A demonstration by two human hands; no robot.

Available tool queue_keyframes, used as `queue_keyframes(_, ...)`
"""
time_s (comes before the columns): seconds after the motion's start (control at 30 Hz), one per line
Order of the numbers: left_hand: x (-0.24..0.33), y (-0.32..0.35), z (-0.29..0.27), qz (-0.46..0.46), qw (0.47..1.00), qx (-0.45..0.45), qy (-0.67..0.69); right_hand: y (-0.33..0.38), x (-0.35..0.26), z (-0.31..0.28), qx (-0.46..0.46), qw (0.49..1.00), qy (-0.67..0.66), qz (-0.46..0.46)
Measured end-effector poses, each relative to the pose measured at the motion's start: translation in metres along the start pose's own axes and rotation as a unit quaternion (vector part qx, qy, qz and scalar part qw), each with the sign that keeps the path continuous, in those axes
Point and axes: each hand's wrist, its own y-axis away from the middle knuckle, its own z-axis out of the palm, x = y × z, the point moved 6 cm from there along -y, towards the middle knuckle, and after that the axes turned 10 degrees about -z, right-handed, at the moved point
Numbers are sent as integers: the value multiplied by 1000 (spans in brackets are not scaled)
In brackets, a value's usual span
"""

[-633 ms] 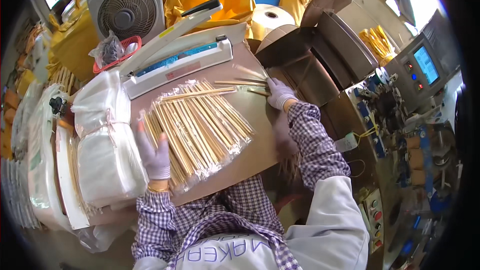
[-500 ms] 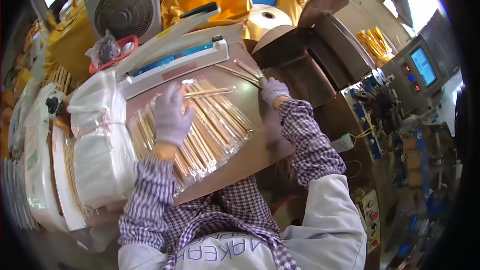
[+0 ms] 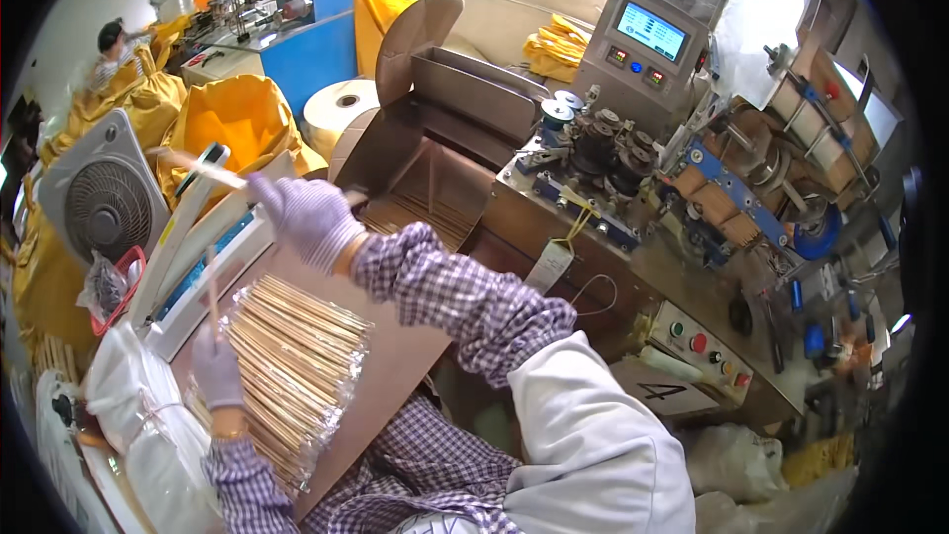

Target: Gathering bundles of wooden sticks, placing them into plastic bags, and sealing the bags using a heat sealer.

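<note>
Near the table's (image 3: 395, 354) left edge, left hand (image 3: 217, 374) pinches a stick (image 3: 212, 287); right hand (image 3: 301, 222), far edge, another. Wrapped sticks (image 3: 287, 371) likely slippery, light; grip mid-length.

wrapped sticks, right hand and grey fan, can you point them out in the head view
Wrapped sticks (image 3: 290, 364): head view, middle of the layer on the table.
Right hand (image 3: 304, 222): head view, back of the gloved hand.
Grey fan (image 3: 105, 216): head view, round grille.

Wooden sticks (image 3: 287, 356) in glossy plastic film (image 3: 345, 382)
</note>
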Motion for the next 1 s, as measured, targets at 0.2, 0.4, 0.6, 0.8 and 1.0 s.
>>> queue_keyframes(0.2, -87, 63, -35, -63, 997, 20, 35, 52, -71, 67, -107, 938, -229, 237)
queue_keyframes(0.4, -71, 112, -50, 53, 979, 112, -162, 167, -9, 130, -337, 777, -205, 491)
queue_keyframes(0.6, -74, 86, -48, -220, 973, 27, -70, 169, -19, 114, -384, 816, -87, 424)
queue_keyframes(0.8, -79, 49, -28, -157, 985, 28, -67, 113, -106, 120, -500, 774, -222, 320)
queue_keyframes(1.0, -102, 61, -33, -122, 983, 52, -127, 173, 107, 162, -118, 792, -361, 479)
